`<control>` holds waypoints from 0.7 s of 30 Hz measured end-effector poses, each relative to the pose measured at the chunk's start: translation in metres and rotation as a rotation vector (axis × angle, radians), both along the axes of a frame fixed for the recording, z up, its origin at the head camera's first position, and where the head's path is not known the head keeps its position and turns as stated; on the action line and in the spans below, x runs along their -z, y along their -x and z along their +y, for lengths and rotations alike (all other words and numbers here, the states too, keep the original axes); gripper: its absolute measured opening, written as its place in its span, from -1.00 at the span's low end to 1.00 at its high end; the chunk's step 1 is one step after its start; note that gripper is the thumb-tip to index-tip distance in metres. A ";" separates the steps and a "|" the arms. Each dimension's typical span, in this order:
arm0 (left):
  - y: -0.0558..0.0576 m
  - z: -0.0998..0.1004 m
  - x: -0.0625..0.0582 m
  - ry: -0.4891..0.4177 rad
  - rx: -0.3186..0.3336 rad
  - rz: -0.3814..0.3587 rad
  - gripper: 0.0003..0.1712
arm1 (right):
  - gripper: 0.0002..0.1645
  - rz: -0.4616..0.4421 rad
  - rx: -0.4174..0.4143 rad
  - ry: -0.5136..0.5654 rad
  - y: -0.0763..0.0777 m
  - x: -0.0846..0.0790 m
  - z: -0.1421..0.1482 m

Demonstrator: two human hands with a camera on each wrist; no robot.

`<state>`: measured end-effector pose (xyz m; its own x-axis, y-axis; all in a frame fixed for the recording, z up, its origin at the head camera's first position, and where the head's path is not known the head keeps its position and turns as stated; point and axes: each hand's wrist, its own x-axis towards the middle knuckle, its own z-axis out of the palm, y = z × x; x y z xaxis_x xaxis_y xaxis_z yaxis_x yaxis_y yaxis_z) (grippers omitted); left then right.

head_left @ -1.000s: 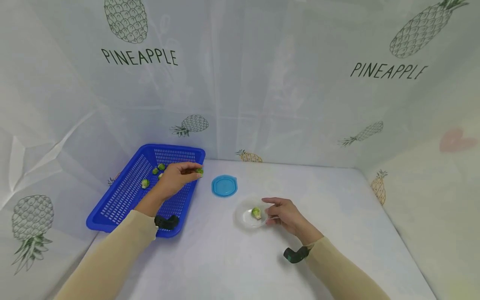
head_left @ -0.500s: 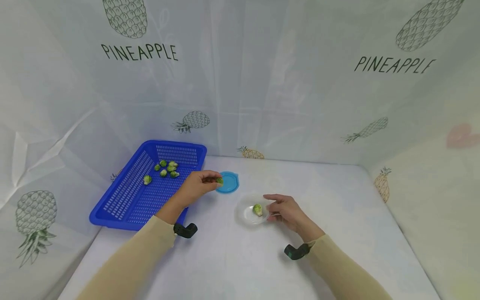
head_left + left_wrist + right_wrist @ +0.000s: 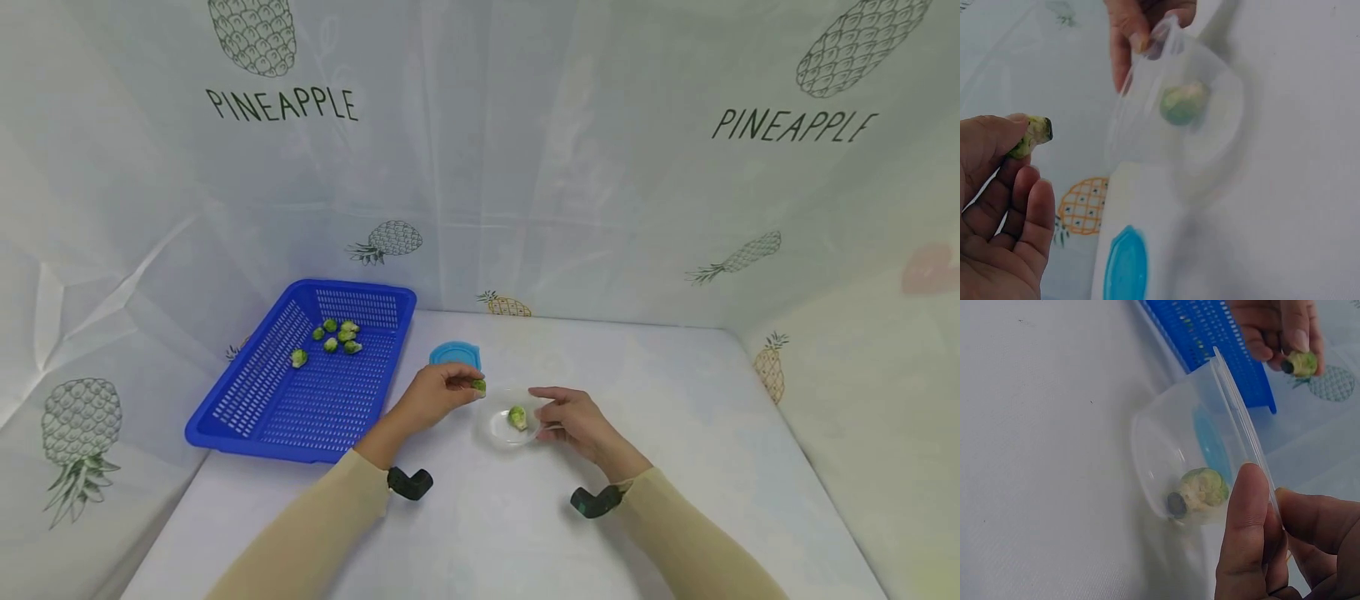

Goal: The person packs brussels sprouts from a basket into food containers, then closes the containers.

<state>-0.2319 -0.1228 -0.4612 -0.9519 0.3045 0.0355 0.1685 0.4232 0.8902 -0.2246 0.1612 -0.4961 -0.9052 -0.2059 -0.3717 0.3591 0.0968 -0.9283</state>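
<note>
Clear plastic forms the round bowl (image 3: pixel 1166 431) gripped at its right rim by the right hand (image 3: pixel 573 422) of a person in beige sleeves (image 3: pixel 690 533), over the middle of a white table (image 3: pixel 495 533). That hand's thumb and fingers pinch the rim from both sides. A single green sprout (image 3: pixel 517 418) lies inside the bowl.

At left, the person's left hand (image 3: pixel 433 397) holds a second sprout (image 3: pixel 479 387) in the air, its thumb and forefinger drawn together on it and the other fingers loosely bent. The held sprout hangs just beside the far left side of the bowl, apart from it, its dark cut end facing the bowl.

A blue lid (image 3: pixel 455 353) lies on the far part of the table, partly hidden behind the left hand. Farther left stands a blue basket (image 3: pixel 202 432) with slotted sides; a loose cluster of sprouts (image 3: pixel 346 336) sits in its far half, one of them lying apart to the left.

A black device (image 3: pixel 409 483) is fixed at each wrist. On the far side hangs a pale cloth (image 3: pixel 555 183) printed with pineapples and the word "PINEAPPLE."
</note>
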 end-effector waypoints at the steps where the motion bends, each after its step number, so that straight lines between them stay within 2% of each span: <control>1: -0.001 0.003 0.002 0.002 0.002 0.001 -0.73 | -0.33 -0.002 -0.001 0.000 0.000 0.000 0.000; 10: 0.001 0.021 0.022 -0.014 0.016 -0.011 -0.75 | -0.33 0.004 -0.007 0.002 0.000 0.000 0.000; 21: 0.010 0.030 0.043 -0.005 0.036 0.017 -0.77 | -0.34 0.013 -0.013 0.000 -0.003 -0.003 0.000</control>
<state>-0.2418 -0.0930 -0.5046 -0.9395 0.3383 0.0536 0.1992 0.4120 0.8891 -0.2219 0.1611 -0.4930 -0.9071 -0.2179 -0.3600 0.3459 0.1012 -0.9328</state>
